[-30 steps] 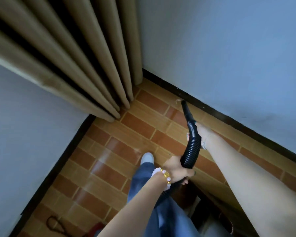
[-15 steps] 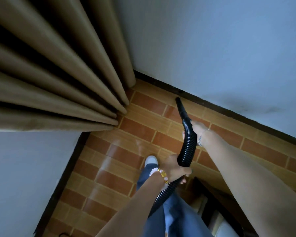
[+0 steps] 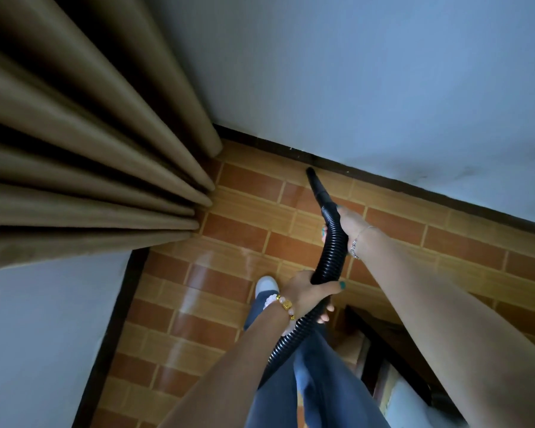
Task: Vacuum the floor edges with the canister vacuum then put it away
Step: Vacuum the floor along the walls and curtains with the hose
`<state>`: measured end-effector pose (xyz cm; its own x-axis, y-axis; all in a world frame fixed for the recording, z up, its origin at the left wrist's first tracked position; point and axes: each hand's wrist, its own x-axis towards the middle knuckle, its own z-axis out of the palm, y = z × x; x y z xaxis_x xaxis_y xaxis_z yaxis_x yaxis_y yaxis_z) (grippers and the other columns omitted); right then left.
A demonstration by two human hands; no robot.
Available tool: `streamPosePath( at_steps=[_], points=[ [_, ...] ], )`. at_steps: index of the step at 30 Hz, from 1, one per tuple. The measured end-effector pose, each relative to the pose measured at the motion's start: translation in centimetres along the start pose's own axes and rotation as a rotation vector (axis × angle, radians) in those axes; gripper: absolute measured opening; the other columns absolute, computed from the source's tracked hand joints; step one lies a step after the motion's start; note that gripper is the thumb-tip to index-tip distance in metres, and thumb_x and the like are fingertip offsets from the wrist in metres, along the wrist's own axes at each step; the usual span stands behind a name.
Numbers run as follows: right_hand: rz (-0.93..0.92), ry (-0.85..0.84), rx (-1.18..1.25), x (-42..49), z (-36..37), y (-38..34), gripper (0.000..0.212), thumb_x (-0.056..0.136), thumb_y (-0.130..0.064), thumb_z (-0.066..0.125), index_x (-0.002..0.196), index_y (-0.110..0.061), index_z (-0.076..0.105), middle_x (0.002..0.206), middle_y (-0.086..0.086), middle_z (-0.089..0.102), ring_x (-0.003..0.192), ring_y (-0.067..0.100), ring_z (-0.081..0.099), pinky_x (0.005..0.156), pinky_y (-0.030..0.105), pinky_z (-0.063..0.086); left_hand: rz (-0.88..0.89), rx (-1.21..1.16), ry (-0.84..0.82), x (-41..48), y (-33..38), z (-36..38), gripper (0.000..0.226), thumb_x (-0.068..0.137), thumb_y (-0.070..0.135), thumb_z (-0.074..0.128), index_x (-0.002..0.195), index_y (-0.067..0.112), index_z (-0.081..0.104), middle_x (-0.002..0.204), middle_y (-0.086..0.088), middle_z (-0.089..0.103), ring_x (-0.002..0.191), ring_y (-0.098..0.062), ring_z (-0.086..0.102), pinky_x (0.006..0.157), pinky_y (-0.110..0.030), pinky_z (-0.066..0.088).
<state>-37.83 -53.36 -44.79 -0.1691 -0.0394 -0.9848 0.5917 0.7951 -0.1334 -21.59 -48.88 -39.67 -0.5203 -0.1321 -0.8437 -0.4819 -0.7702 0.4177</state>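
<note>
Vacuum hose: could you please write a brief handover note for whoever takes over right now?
Left hand grips the black hose low down, at its bend.
Right hand grips the hose just behind the nozzle.
The nozzle tip sits at the dark baseboard of the far wall, to the right of the curtain. The canister is out of view.
Done: cannot tell how much edge has been covered.
Left: work along the remaining floor edges, then put the vacuum away.
</note>
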Motion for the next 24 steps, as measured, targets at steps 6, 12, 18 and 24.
streamPosePath(
  at_steps=[6,12,18,24],
  points=[
    [0.005,-0.014,0.086,-1.2,-3.8,1.3,0.044,0.09,-0.053,0.052,0.09,-0.009,0.052,0.05,0.007,0.054,0.034,0.018,0.049,0.041,0.026,0.046,-0.026,-0.007,-0.071,0.8,1.5,3.0,0.023,0.09,0.025,0.062,0.083,0.006,0.053,0.062,-0.011,0.058,0.04,-0.016,0.054,0.042,-0.023,0.049],
    [0.016,-0.022,0.299,-2.1,-9.1,2.7,0.029,0.096,-0.037,0.051,0.093,-0.008,0.049,0.05,0.007,0.05,0.029,0.016,0.047,0.035,0.02,0.045,-0.079,0.18,-0.032,2.3,1.6,7.4,0.038,0.089,0.045,0.057,0.079,0.01,0.051,0.058,-0.007,0.055,0.039,-0.016,0.05,0.04,-0.022,0.045],
    [0.053,0.01,0.452,-2.1,-14.7,3.5,0.043,0.098,-0.043,0.041,0.082,-0.005,0.05,0.063,0.009,0.048,0.052,0.021,0.045,0.051,0.031,0.042,-0.092,0.448,0.017,4.1,2.1,11.8,0.037,0.089,0.046,0.057,0.074,0.013,0.047,0.056,-0.004,0.05,0.04,-0.014,0.048,0.036,-0.021,0.043],
    [0.091,0.04,0.564,-2.5,-20.6,2.6,0.048,0.098,-0.046,0.042,0.115,-0.002,0.05,0.073,0.011,0.051,0.06,0.023,0.049,0.057,0.033,0.044,-0.115,0.634,0.031,6.4,4.0,17.0,0.039,0.086,0.046,0.058,0.072,0.011,0.048,0.055,-0.005,0.051,0.038,-0.016,0.046,0.039,-0.022,0.042]
  ],
)
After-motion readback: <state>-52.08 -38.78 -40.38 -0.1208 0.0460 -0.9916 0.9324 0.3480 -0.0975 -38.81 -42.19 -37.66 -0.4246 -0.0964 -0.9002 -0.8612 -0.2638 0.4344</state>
